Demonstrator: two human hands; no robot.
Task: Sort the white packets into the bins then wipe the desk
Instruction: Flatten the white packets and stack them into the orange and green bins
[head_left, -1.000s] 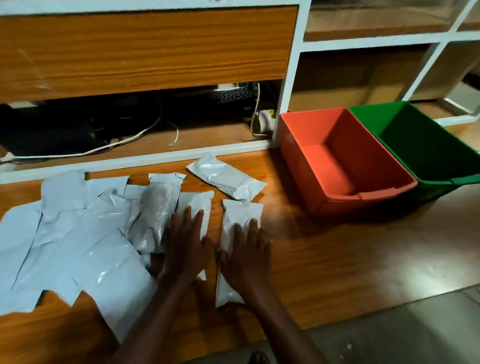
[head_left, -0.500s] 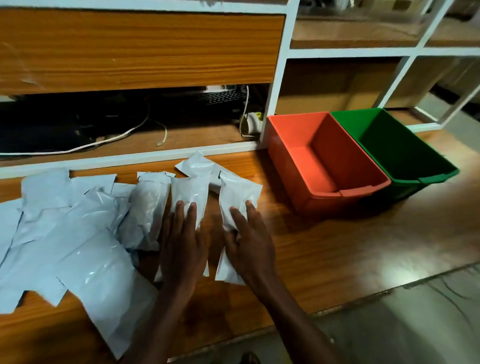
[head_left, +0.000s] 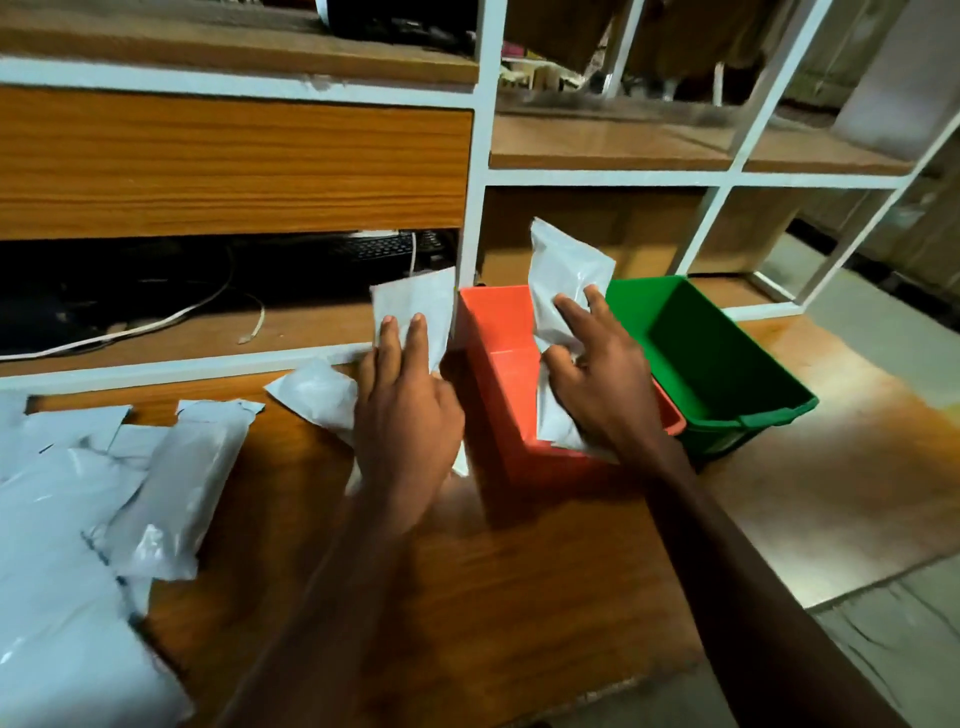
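Observation:
My right hand (head_left: 597, 384) grips a white packet (head_left: 563, 280) and holds it upright over the orange bin (head_left: 511, 415). My left hand (head_left: 405, 410) holds a second white packet (head_left: 415, 306) lifted off the desk, just left of the orange bin. The green bin (head_left: 727, 358) stands against the orange bin's right side, with nothing in it. Another white packet (head_left: 317, 397) lies on the desk beside my left hand. Several more white packets (head_left: 78, 519) are heaped at the left of the wooden desk (head_left: 467, 597).
A white-framed wooden shelf unit (head_left: 478, 171) rises behind the desk. In its low dark recess lie cables (head_left: 156, 325) and a keyboard (head_left: 384, 247). The desk's front edge runs near the bottom right, with grey floor (head_left: 893, 649) beyond.
Both hands were flat on two packets on the desk. They have since lifted the packets and carried them right, the right one now over the orange bin. The camera has turned right.

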